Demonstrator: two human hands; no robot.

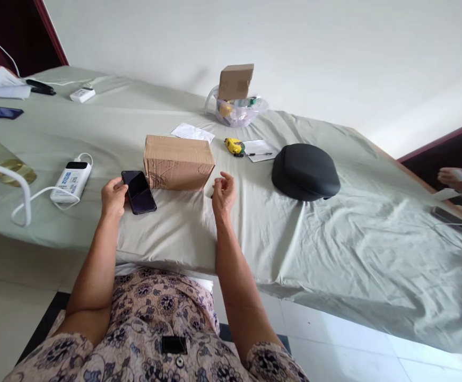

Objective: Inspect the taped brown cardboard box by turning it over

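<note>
My left hand (114, 199) grips a black smartphone (139, 192) by its left edge, with the dark screen facing up. Just behind the phone stands a brown cardboard box (179, 163), closed and creased on its front. Beside the box's right front corner rests my right hand (224, 195), palm turned inward, its fingers loosely curled and apart. A tiny dark spot shows at that hand's left edge, too small to name. To the right of it lies a black zip case (305, 172) with a rounded top.
A white power bank (70, 182) with a cable and a bottle (6, 159) lie at left. Behind are a yellow tape measure (234, 146), a pen (260, 154) on paper, and a plastic basket (241, 118) bearing a small box (235, 82). Another person's hand (458, 179) shows at far right.
</note>
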